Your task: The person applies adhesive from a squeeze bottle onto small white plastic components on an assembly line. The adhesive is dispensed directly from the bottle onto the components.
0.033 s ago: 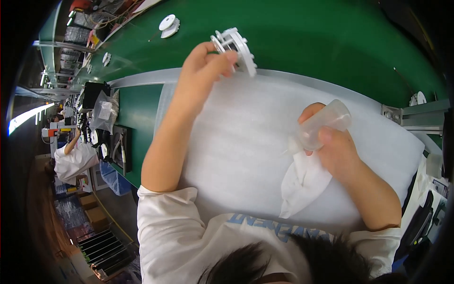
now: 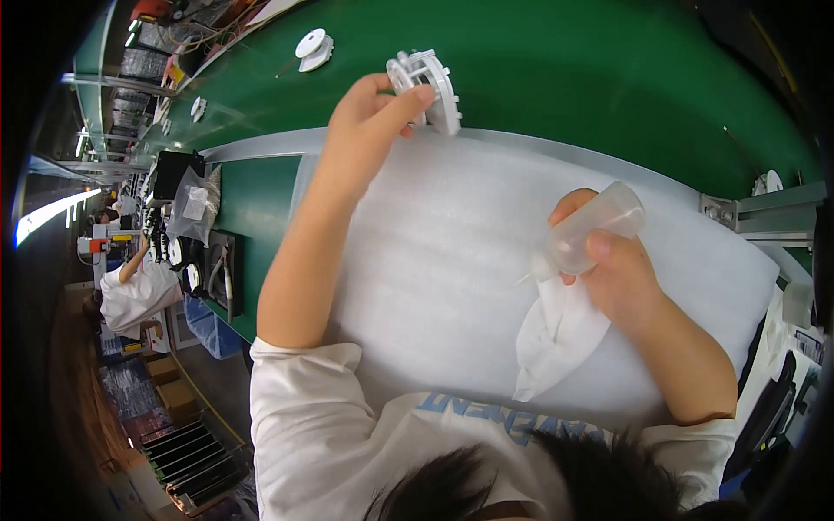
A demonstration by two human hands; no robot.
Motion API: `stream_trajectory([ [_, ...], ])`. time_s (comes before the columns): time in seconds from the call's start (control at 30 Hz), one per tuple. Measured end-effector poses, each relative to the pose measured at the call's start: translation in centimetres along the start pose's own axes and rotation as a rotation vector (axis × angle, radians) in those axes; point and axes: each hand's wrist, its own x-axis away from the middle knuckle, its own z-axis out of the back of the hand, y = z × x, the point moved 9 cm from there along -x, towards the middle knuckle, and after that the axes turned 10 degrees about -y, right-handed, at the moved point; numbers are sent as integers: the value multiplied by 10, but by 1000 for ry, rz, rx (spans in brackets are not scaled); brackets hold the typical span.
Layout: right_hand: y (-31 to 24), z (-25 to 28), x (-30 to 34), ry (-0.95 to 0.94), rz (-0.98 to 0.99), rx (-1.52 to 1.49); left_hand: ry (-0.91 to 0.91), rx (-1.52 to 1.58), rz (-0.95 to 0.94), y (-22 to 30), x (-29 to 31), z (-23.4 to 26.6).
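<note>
Between the thumb and fingers of my left hand (image 2: 373, 117) is a white plastic part (image 2: 443, 95) with a round disc face and a toothed rim. I hold it up at the far edge of the white mat (image 2: 426, 252), over the green belt. My right hand (image 2: 621, 269) is wrapped round a translucent plastic squeeze bottle (image 2: 599, 226), tilted with its narrow end toward the lower left. A white cloth (image 2: 560, 334) hangs from under the same hand, down over the mat.
The green belt (image 2: 573, 69) runs along the far side behind a metal rail (image 2: 269, 143). Similar white parts (image 2: 314, 49) lie on it. Left stand a dark tray (image 2: 224, 273) and a clear plastic bag (image 2: 193, 204). Another person (image 2: 135, 295) works farther left.
The white plastic part has turned a little in my left hand, and that hand has shifted slightly left. The white parts on the belt have moved slightly right. My right hand stays put.
</note>
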Motion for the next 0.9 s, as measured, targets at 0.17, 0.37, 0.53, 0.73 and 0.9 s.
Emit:
stream_trajectory([
  [0.17, 2, -2, -3, 11, 15, -120, 326, -766, 16, 15, -27, 17],
  [0.37, 1, 4, -2, 127, -24, -43, 230, -1003, 170, 20, -40, -7],
  [0.53, 0, 0, -3, 24, 15, -138, 400, -781, 3, -1, -68, 71],
  [0.73, -2, -1, -3, 67, 10, -97, 429, -700, 3, -66, -95, 125],
  [0.9, -4, -2, -3, 97, -1, -49, 374, -705, 96, -77, -106, 134],
])
